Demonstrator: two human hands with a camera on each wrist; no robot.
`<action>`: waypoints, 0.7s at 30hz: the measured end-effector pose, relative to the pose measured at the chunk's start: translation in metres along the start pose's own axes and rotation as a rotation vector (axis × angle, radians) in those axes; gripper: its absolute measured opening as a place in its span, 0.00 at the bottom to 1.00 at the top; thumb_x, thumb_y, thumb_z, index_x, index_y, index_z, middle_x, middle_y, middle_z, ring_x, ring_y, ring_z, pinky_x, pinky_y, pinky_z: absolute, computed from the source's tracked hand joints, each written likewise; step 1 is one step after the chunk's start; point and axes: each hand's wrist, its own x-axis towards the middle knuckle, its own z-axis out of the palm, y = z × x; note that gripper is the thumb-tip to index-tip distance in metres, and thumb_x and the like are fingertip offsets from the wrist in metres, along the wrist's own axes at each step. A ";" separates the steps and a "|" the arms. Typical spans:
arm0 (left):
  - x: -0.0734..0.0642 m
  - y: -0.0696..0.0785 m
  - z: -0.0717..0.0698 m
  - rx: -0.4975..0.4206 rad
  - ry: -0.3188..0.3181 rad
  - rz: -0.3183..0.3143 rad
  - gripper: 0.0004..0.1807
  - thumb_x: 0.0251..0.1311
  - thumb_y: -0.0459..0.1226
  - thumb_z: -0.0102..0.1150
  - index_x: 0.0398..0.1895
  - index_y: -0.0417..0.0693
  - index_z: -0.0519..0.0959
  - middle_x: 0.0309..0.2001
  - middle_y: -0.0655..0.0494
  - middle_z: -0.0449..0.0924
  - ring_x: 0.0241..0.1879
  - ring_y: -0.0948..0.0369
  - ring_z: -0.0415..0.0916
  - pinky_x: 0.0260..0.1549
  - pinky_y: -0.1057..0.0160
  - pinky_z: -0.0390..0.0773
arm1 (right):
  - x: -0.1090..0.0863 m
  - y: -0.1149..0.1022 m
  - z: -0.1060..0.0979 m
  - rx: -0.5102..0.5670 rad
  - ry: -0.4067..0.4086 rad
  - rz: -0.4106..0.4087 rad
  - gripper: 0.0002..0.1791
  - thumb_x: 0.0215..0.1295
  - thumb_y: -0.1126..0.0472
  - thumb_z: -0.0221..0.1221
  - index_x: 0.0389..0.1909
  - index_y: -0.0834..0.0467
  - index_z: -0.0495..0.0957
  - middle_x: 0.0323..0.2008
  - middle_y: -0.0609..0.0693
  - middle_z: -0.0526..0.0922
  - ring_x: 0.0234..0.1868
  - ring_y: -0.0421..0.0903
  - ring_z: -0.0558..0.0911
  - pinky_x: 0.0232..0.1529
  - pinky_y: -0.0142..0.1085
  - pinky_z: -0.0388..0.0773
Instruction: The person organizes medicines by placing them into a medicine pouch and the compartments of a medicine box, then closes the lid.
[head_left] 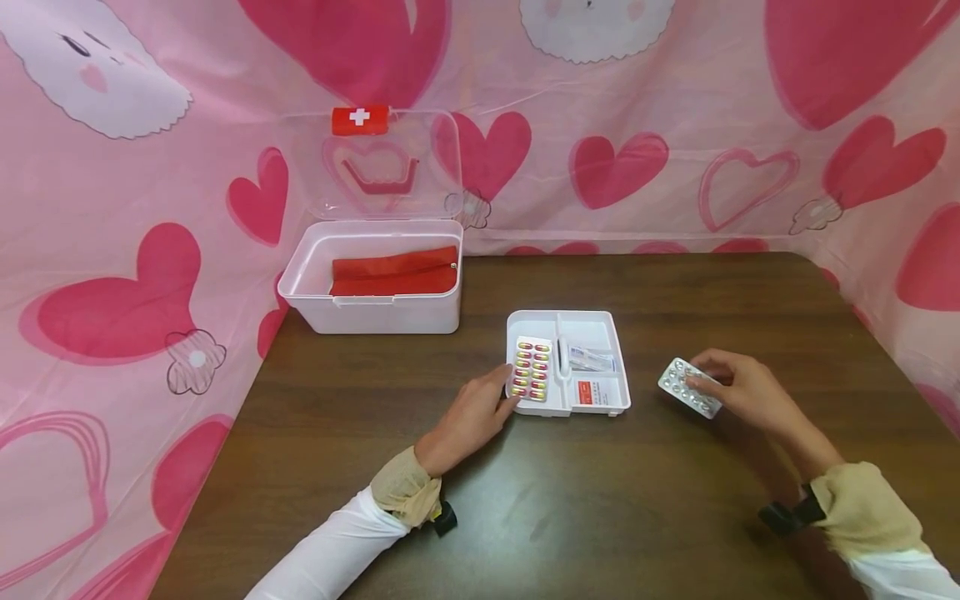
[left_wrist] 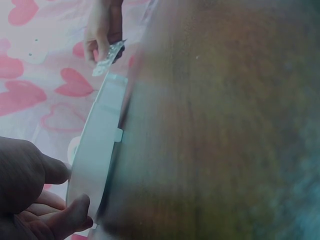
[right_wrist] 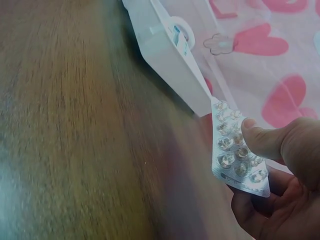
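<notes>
A white divided tray (head_left: 567,320) lies on the table. In its left part is a blister pack of red and yellow capsules (head_left: 531,369). Clear packets (head_left: 592,359) and a red-and-white packet (head_left: 597,392) occupy the right compartments. My left hand (head_left: 471,417) holds the tray's near left corner, its thumb against the front wall in the left wrist view. Right of the tray, my right hand (head_left: 742,390) pinches a silver blister pack (right_wrist: 235,150) between thumb and fingers, raised above the table and tilted. Its clear bubbles face up.
Behind and left of the tray stands a white first-aid box (head_left: 375,317), its transparent lid (head_left: 431,158) raised. A red zippered pouch (head_left: 393,273) lies inside. The brown table (head_left: 540,508) meets a pink heart-patterned cloth (head_left: 555,217) at the back and sides.
</notes>
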 end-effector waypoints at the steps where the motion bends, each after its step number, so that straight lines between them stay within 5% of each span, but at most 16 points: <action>1: 0.000 0.000 0.000 0.000 -0.002 -0.003 0.28 0.68 0.38 0.60 0.69 0.38 0.68 0.64 0.45 0.76 0.58 0.56 0.79 0.57 0.53 0.79 | 0.001 0.000 0.001 0.007 -0.005 0.000 0.12 0.66 0.56 0.64 0.45 0.59 0.80 0.40 0.62 0.88 0.34 0.26 0.77 0.28 0.30 0.73; 21: -0.001 0.000 0.001 0.023 0.028 0.035 0.27 0.68 0.37 0.60 0.67 0.35 0.70 0.62 0.43 0.78 0.56 0.54 0.80 0.54 0.53 0.80 | 0.021 -0.017 0.018 0.151 0.033 -0.084 0.08 0.65 0.65 0.63 0.41 0.64 0.79 0.33 0.59 0.86 0.26 0.29 0.76 0.24 0.29 0.73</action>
